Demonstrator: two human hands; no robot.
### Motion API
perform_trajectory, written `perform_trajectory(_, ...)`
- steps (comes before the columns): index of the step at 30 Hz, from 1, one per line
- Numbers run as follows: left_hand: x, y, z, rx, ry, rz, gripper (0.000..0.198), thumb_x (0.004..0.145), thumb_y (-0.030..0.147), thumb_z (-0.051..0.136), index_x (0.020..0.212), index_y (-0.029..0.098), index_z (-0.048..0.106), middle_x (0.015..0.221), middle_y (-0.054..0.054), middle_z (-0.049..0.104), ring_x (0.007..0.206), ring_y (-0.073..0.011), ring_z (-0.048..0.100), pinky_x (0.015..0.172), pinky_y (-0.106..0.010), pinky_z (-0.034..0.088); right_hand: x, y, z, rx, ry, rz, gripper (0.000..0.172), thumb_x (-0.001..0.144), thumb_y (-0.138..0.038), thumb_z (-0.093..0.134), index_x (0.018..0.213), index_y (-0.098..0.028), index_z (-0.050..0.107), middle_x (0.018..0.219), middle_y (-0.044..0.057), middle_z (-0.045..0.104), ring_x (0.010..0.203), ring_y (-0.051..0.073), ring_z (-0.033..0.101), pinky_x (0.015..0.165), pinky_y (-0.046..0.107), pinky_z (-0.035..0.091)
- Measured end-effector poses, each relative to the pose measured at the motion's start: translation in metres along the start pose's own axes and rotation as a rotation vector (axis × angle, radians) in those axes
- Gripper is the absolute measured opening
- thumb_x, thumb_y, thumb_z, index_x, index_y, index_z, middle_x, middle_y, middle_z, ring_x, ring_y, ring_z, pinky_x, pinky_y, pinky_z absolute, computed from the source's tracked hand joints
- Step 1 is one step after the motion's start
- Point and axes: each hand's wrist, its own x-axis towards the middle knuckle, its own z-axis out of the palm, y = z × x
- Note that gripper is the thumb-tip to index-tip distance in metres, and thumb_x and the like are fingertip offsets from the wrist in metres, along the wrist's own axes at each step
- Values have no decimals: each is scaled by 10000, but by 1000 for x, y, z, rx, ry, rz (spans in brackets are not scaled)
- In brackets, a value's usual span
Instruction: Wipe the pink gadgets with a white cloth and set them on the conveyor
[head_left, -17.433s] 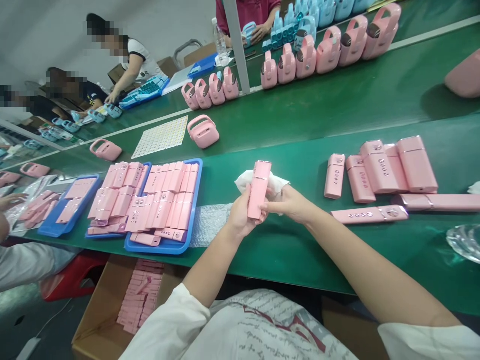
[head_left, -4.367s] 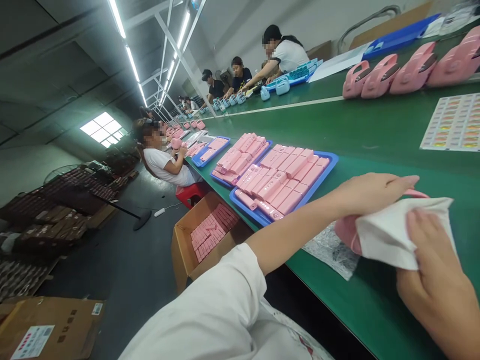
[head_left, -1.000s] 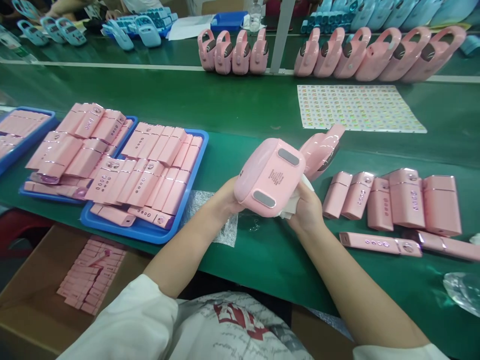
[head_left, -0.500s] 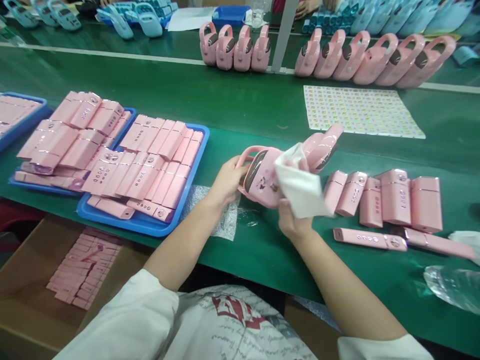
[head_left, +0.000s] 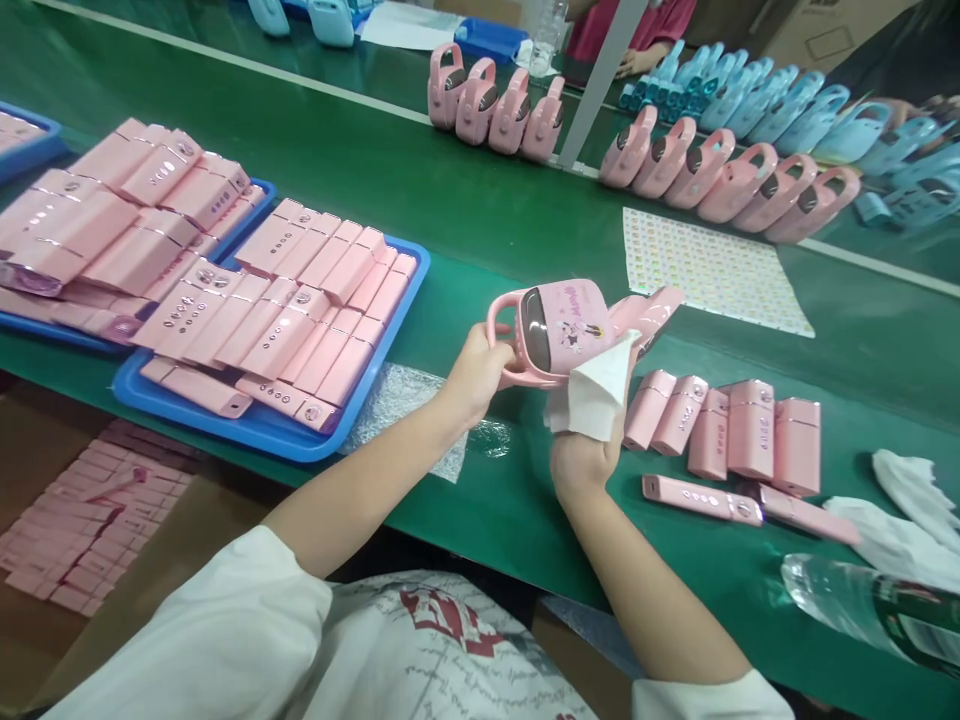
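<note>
My left hand (head_left: 478, 372) is closed around the loop handle of a pink cartoon-printed device (head_left: 574, 325) with a dark window and ear-like parts at its far end. The device is held sideways above the green table, its printed face towards me. My right hand (head_left: 589, 458) grips a folded white wipe (head_left: 600, 390) against the device's lower side near the ears. The wipe hides part of the right fingers. To the right of this hand stand several pink rectangular cases (head_left: 750, 430), with a slim pink case (head_left: 701, 498) lying in front of them.
A blue tray (head_left: 420, 270) on the left is stacked with pink cases. Bubble wrap (head_left: 401, 410) lies beside it. Pink handled devices (head_left: 514, 110) stand in a row behind a sticker sheet (head_left: 712, 270). A plastic bottle (head_left: 840, 595) and crumpled wipes (head_left: 900, 530) lie on the right.
The device has turned so that its printed face shows more fully. The wipe has moved from across its front to its lower edge. The camera view has shifted and tilted.
</note>
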Motion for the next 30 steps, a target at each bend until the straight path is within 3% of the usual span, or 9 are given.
perform_trajectory(3, 2, -3, -7, 220, 10, 227, 362, 741, 105, 515, 1090, 188, 471, 1154, -102, 626, 987, -213, 658, 801, -367, 570, 5, -6, 8, 266, 149, 275, 481, 860, -470, 536, 1287, -251, 556, 1230, 83, 627, 1137, 233, 625, 898, 436, 571)
perform_trajectory(8, -7, 9, -18, 717, 98, 657, 251, 894, 303, 486, 1113, 196, 547, 1127, -73, 668, 1064, -221, 636, 882, -344, 515, 9, -13, 14, 388, 142, 470, 461, 789, -495, 601, 1130, -186, 614, 1079, 89, 689, 1023, 238, 670, 851, 433, 583)
perform_trajectory(12, -18, 22, -22, 939, 174, 847, 247, 913, 290, 458, 1078, 189, 612, 990, -39, 707, 891, -173, 658, 803, -285, 507, 8, -10, 12, 352, 230, 497, 428, 744, -429, 658, 1080, -165, 629, 1119, 69, 684, 1018, 230, 668, 891, 404, 568)
perform_trajectory(16, -21, 28, -27, 1002, 58, 963, 262, 892, 265, 487, 1093, 189, 638, 1037, -38, 718, 931, -167, 660, 824, -270, 505, 14, -4, 5, 308, 228, 368, 400, 806, -423, 621, 1123, -180, 636, 1183, 44, 669, 1103, 210, 639, 1000, 402, 513)
perform_trajectory(19, -20, 28, -28, 993, -123, 947, 281, 865, 262, 525, 1100, 187, 659, 1135, -53, 706, 1070, -202, 642, 946, -314, 483, 21, 1, -6, 153, 90, 217, 412, 848, -487, 580, 1112, -181, 662, 1156, 55, 682, 1142, 245, 623, 1038, 454, 479)
perform_trajectory(22, -20, 28, -24, 958, -281, 780, 263, 825, 240, 583, 1060, 205, 696, 1149, -60, 701, 1137, -242, 619, 1030, -357, 435, 28, 3, -17, -51, -272, -14, 441, 908, -496, 513, 1224, -213, 632, 1267, 62, 639, 1249, 263, 557, 1104, 474, 413)
perform_trajectory(24, -23, 29, -22, 936, -341, 663, 278, 808, 208, 599, 1066, 231, 701, 1163, -55, 689, 1160, -254, 602, 1051, -368, 414, 31, 4, -23, -171, -424, -135, 451, 962, -474, 421, 1314, -234, 570, 1365, 55, 577, 1328, 252, 486, 1151, 473, 355)
perform_trajectory(26, -27, 31, -20, 952, -400, 606, 359, 785, 186, 621, 1133, 260, 673, 1225, -45, 652, 1187, -259, 577, 1053, -370, 412, 35, 6, -28, -231, -474, -185, 476, 974, -481, 391, 1364, -236, 512, 1419, 63, 529, 1355, 250, 455, 1154, 479, 347)
perform_trajectory(30, -33, 34, -22, 1065, -439, 582, 625, 716, 151, 691, 1306, 293, 542, 1334, -61, 552, 1227, -274, 535, 1027, -362, 430, 41, 11, -34, -227, -641, -149, 706, 823, -495, 670, 1416, -211, 412, 1459, 119, 467, 1371, 276, 424, 1137, 479, 360)
